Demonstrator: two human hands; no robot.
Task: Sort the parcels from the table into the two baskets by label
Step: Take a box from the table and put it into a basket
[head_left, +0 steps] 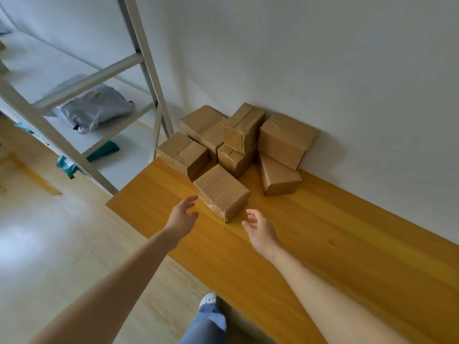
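- I had both hands out over the orange surface point(323, 244), one on each side of the nearest box point(221, 192).
- My left hand point(182, 216) hung just left of that box, fingers point(190, 200) spread wide and holding nothing; I could not tell if the tips touched the cardboard.
- My right hand point(260, 230) was near the box's right corner, apart from it, fingers loosely curled and wide, also holding nothing.
- The box sat flat on the surface, taped over its top and front edge, alone in front of the pile point(243, 140).
- The pile stood against the wall point(323, 70): brown taped boxes, some stacked, one at the right tilted.
- I saw no label on any box.
- A grey rack point(146, 70) stood left, with a grey bag point(96, 108) on its shelf.
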